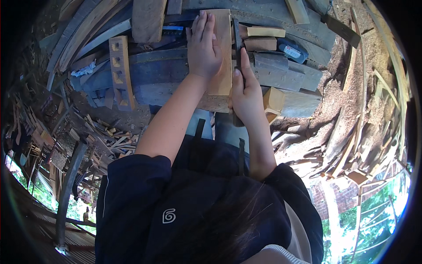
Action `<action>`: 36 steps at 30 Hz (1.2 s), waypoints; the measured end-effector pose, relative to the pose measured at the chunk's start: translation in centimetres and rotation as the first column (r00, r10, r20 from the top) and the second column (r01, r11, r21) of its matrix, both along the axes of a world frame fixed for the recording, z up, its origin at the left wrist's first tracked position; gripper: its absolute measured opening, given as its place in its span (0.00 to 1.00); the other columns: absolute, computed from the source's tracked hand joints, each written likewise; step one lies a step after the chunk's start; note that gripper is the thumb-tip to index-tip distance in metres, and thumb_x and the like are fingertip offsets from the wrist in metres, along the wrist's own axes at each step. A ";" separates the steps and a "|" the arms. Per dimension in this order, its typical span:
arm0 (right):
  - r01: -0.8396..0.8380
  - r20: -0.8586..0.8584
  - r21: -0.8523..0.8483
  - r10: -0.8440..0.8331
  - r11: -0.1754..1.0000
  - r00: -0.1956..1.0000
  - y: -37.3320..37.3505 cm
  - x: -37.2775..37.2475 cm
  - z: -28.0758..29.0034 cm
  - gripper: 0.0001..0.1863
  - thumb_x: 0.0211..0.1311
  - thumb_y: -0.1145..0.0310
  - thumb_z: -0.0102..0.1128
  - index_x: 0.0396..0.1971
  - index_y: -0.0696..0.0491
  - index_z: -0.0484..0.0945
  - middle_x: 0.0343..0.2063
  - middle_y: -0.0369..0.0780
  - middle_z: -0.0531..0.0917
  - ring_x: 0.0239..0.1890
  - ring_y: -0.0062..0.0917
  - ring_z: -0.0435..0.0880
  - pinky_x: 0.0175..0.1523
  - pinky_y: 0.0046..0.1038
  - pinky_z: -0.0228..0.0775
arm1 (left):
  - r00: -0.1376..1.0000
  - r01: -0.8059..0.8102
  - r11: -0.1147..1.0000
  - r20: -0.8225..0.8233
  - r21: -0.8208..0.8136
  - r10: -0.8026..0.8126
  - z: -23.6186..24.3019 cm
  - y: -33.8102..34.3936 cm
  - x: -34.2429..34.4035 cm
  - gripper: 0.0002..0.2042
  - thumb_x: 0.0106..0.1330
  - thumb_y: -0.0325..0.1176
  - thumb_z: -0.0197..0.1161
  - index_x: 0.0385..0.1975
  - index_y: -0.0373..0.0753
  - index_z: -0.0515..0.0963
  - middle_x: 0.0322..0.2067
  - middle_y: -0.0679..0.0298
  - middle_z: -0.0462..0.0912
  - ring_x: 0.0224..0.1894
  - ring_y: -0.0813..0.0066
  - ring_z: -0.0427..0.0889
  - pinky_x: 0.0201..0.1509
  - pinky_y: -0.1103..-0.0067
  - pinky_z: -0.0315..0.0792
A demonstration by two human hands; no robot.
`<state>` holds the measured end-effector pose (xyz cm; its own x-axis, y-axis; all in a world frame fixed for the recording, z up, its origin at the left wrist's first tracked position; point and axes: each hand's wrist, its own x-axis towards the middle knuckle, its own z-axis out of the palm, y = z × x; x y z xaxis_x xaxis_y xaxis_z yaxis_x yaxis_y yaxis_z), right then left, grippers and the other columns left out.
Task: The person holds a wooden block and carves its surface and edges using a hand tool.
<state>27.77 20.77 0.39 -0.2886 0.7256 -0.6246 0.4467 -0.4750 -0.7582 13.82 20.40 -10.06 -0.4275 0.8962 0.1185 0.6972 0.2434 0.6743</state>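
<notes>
My left hand (204, 50) lies flat on a pale wooden board (224, 66), its fingers stretched toward the far end. This board lies lengthwise away from me on the workbench. Along its right edge runs a long, narrow, dark tool (237, 35), seen nearly edge-on; whether it is a saw or a file I cannot tell. My right hand (247, 94) is closed around the tool's near end, with the index finger pointing forward along it. Part of the near end is hidden by that hand.
The worn grey workbench (162, 72) carries a wood piece with square holes (121, 72) at left. At right are small wood blocks (266, 31), a dark blue object with a label (292, 51) and an angular block (273, 103). Wood scraps (343, 132) and sawdust cover the ground.
</notes>
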 end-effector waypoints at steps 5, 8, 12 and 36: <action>-0.108 0.051 0.209 0.099 0.972 0.994 0.9 -0.4 -1.3 0.27 0.76 0.69 0.44 0.73 0.47 0.61 0.21 0.33 0.75 0.16 0.10 0.68 0.23 0.19 0.66 | 1.000 0.006 1.000 0.004 -0.014 -0.006 -0.1 0.2 0.2 0.26 0.70 0.29 0.43 0.69 0.39 0.63 0.72 0.55 0.58 0.73 0.54 0.58 0.74 0.48 0.49; -0.049 0.027 0.058 0.048 0.997 0.998 0.8 0.0 0.2 0.26 0.76 0.69 0.44 0.72 0.48 0.62 0.22 0.34 0.76 0.17 0.11 0.68 0.24 0.19 0.67 | 1.000 0.015 1.000 -0.006 -0.011 -0.015 0.1 -0.2 0.1 0.24 0.72 0.28 0.42 0.69 0.36 0.63 0.72 0.52 0.59 0.73 0.52 0.58 0.74 0.53 0.49; -0.077 0.026 0.145 0.074 0.986 0.997 0.1 1.1 0.3 0.26 0.76 0.68 0.44 0.72 0.48 0.62 0.20 0.34 0.74 0.16 0.13 0.68 0.22 0.21 0.67 | 0.999 0.024 0.999 -0.033 -0.027 -0.025 0.6 0.0 0.1 0.24 0.73 0.27 0.41 0.68 0.33 0.63 0.71 0.49 0.59 0.73 0.51 0.57 0.75 0.58 0.49; 0.007 -0.014 0.081 -0.005 0.997 1.000 2.1 -0.4 -0.6 0.25 0.76 0.67 0.45 0.71 0.48 0.64 0.18 0.33 0.74 0.16 0.12 0.66 0.23 0.21 0.66 | 0.999 0.035 0.999 0.039 0.003 -0.035 0.5 0.5 0.4 0.25 0.72 0.29 0.42 0.70 0.35 0.61 0.72 0.50 0.57 0.73 0.49 0.56 0.74 0.47 0.46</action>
<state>27.33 22.89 -0.21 -0.2923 0.7753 -0.5599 0.4332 -0.4146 -0.8003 14.21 20.95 -9.55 -0.4004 0.9104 0.1047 0.6781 0.2175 0.7021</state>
